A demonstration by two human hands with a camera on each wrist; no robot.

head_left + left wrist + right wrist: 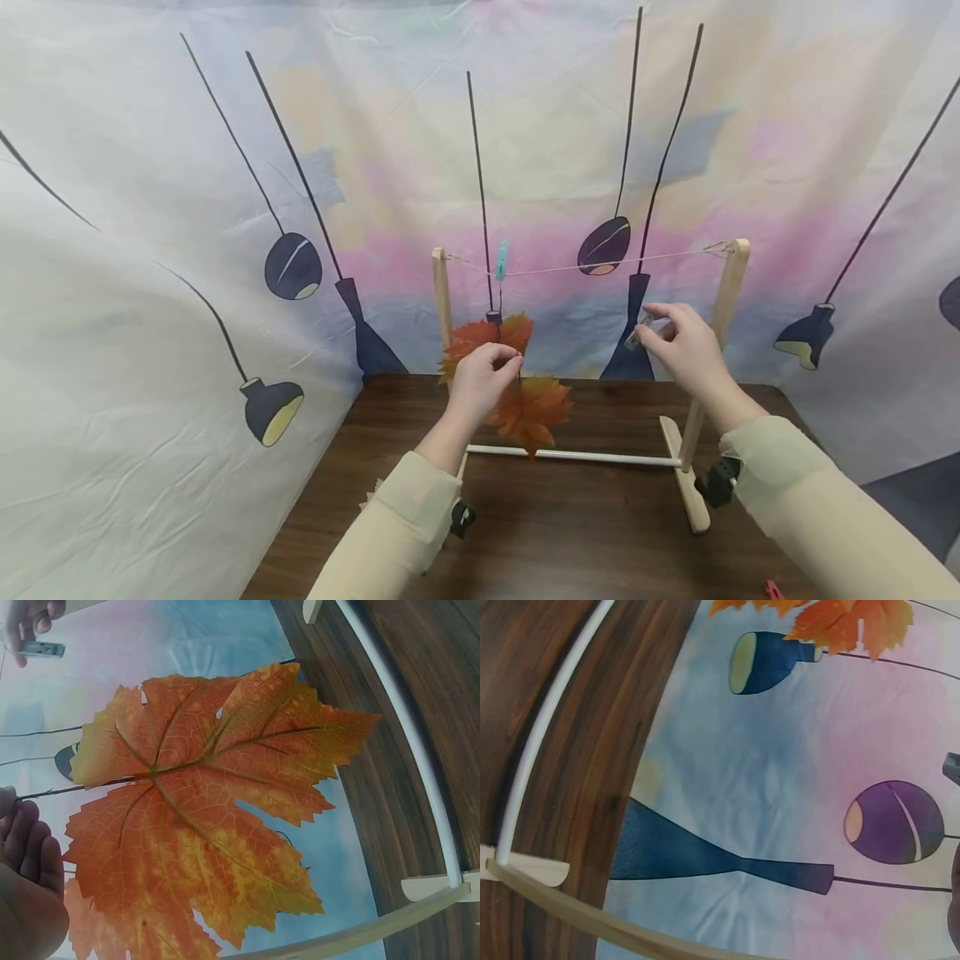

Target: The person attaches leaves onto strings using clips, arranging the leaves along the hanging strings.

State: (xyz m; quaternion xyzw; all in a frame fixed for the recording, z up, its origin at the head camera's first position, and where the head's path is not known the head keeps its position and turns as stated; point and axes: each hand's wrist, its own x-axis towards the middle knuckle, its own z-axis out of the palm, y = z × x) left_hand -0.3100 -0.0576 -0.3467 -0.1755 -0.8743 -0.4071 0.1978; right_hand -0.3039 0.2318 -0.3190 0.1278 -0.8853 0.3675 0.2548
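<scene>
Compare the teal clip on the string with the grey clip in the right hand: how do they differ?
The teal clip grips the string; the grey clip is pinched in the right hand. The teal clip stands nearly upright, while the grey clip tilts. The teal clip looks brighter than the grey clip. Both are small clips.

Long, pale cream fabric sleeves [847,508] are running down into wide matching cuffs [768,454]. Small, chunky black devices [718,481] are poking out beside both!
</scene>
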